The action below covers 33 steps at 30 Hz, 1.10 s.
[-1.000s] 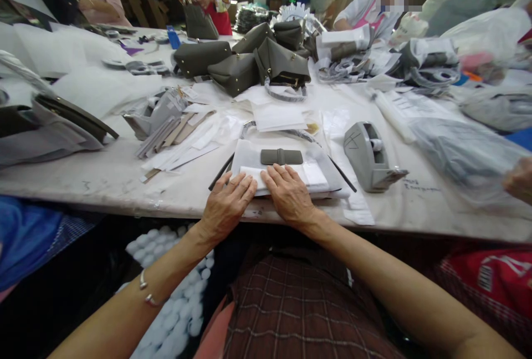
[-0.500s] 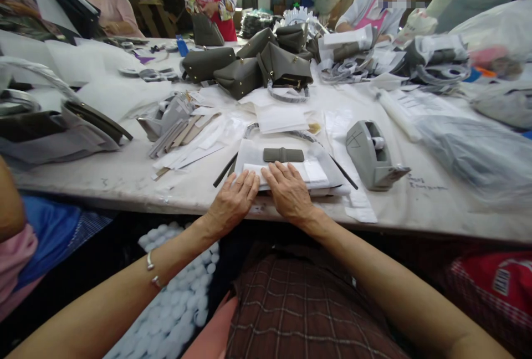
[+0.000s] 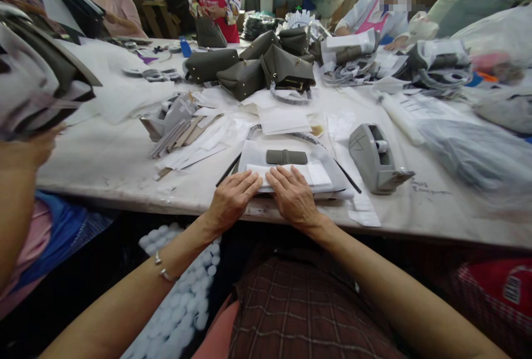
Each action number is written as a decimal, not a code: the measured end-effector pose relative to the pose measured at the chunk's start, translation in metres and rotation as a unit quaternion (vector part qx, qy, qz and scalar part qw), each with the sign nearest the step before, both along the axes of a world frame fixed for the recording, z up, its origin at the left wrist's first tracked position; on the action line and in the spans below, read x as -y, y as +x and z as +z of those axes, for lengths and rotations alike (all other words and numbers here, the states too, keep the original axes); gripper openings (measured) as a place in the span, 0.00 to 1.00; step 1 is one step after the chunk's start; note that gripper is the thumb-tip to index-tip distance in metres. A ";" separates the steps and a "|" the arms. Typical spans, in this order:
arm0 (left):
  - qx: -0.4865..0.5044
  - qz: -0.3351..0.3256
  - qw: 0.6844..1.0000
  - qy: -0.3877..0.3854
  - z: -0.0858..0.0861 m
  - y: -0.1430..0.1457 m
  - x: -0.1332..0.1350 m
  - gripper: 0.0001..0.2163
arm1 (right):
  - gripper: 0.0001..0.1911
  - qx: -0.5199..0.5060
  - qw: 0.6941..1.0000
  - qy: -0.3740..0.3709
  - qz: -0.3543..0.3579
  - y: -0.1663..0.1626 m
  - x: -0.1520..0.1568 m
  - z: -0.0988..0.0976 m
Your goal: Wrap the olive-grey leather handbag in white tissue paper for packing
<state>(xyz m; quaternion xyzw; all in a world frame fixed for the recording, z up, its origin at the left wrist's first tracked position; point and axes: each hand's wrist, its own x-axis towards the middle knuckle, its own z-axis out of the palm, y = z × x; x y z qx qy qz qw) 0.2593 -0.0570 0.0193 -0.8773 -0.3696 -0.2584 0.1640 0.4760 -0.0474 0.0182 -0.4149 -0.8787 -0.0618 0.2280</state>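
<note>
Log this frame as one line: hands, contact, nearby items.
left hand: flat on white paper | right hand: flat on same paper | grey strap piece: beyond fingertips, untouched | tape dispenser: right, apart

Under my palms, just below the centre of the frame, lies a flat bag piece wrapped in white tissue paper, its near edge at the front edge of the surface. My left grip and right grip rest flat on its near fold, fingers spread and pointing away from me. A small dark grey leather tab lies flat across the wrapping just beyond my fingertips.
</note>
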 end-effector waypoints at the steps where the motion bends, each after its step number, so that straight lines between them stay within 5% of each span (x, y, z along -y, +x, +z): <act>1: -0.001 0.001 1.000 0.006 -0.001 0.001 0.001 0.15 | 0.20 0.003 1.000 0.004 -0.001 0.000 0.000 -0.001; 9: -0.086 0.043 0.995 -0.022 -0.001 0.003 0.011 0.20 | 0.20 0.026 1.000 0.008 -0.006 -0.001 -0.001 -0.001; 18: 0.023 -0.005 0.996 -0.083 -0.001 -0.012 -0.012 0.17 | 0.20 0.035 0.999 -0.006 -0.005 -0.001 -0.002 0.003; 27: 0.028 0.007 0.999 0.018 -0.025 -0.013 -0.014 0.16 | 0.18 0.026 0.999 0.019 -0.011 -0.005 -0.002 0.000; 33: -0.072 0.026 0.997 -0.033 -0.006 -0.013 -0.001 0.21 | 0.18 0.022 0.999 0.025 -0.012 -0.004 0.000 0.000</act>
